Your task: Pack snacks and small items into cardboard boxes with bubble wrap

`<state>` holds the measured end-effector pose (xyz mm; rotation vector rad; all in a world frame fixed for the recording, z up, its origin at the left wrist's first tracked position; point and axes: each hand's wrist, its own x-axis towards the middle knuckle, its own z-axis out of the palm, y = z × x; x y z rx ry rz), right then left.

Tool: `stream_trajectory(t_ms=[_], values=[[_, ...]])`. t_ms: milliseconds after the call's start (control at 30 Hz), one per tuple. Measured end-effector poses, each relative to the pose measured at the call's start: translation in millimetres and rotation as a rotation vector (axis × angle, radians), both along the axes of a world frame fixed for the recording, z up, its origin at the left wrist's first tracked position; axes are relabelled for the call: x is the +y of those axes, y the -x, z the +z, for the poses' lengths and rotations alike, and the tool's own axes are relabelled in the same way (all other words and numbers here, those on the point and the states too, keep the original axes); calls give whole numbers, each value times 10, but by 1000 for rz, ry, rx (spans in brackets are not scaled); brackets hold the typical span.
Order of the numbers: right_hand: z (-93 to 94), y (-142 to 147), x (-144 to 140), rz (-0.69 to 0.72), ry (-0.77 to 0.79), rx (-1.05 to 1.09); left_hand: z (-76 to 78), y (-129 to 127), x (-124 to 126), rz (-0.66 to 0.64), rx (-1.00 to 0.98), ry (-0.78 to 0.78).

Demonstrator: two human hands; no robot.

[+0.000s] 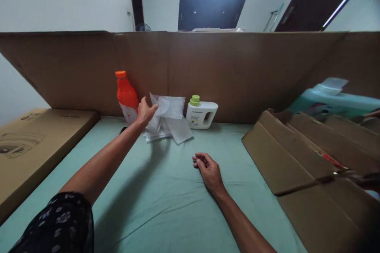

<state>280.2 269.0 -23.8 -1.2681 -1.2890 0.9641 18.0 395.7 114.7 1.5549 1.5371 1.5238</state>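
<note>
Printed black sleeve [57,221] at near left, a person handles bubble wrap [173,106], work apparently unfinished: pieces overlap in a loose heap. Over green cloth [237,146], the right hand [211,172] is empty, fingers half-curled; farther, the outstretched left hand [145,112] meets the heap's left edge, grip unclear. Beyond, a red bottle [126,94] and white bottle [196,115] flank it before a cardboard panel [237,71].

Clear bubble wrap [175,107], loosely piled, overlapping
</note>
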Motion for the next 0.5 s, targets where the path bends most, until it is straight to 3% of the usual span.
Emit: stream_trajectory(t_ms=[100,167,267,400,500], values=[[-28,-6,9,12,7,28,-217,-86,-179,52,236,-45],[-42,-5,3,20,8,30,-364,-170,-264,10,575,-67],[-47,-2,-14,22,4,11,-562,-284,-189,-72,1012,-13],[-48,-3,-34,17,4,-15,-710,-343,71,-152,1079,104],[-57,-8,-29,34,4,-19,-652,-330,141,-148,1125,135]])
